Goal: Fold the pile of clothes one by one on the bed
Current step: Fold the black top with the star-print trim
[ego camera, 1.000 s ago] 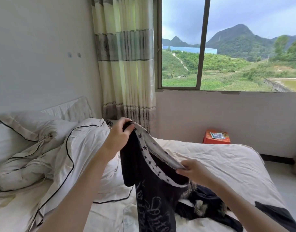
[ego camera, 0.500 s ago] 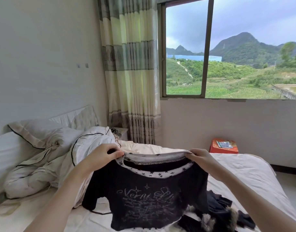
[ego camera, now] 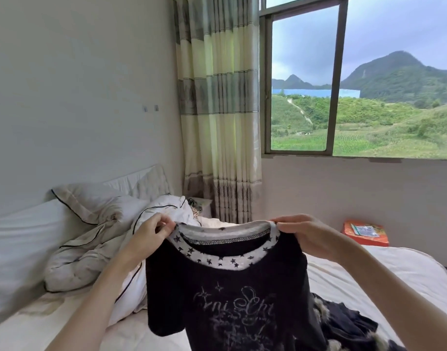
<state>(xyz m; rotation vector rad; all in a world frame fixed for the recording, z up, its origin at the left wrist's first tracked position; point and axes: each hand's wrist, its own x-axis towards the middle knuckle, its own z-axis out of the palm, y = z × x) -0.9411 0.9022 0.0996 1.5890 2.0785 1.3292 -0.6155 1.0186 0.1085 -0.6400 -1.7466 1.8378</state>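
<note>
1. since half a second back: both hands have lifted the black top (ego camera: 232,295) higher and drawn in a little closer; it now hangs nearer the camera, and the view has tipped upward to take in more window.
2. left hand (ego camera: 151,235): grip clamped on the left end of the neckline, thumb and fingers pinching the pale star-printed collar (ego camera: 217,260).
3. right hand (ego camera: 311,236): grip clamped on the right end of the same collar, fingers curled over the shoulder seam.
4. the top is held in the air between the two hands, above the bed (ego camera: 369,279), front facing the camera, pale script lettering across the chest, one short sleeve drooping at lower left. its hem runs out of view at the bottom edge.
5. pile of dark clothes (ego camera: 343,323) lies on the sheet to the lower right, partly behind the held top; pale fuzzy trim shows on it.
6. crumpled white duvet (ego camera: 90,249) with black piping is heaped at left, with a pillow (ego camera: 85,198) behind it against the wall.
7. striped curtain (ego camera: 217,110) hangs beside the window (ego camera: 336,84); green hills outside.
8. orange box (ego camera: 364,233) sits by the far wall beyond the bed.
</note>
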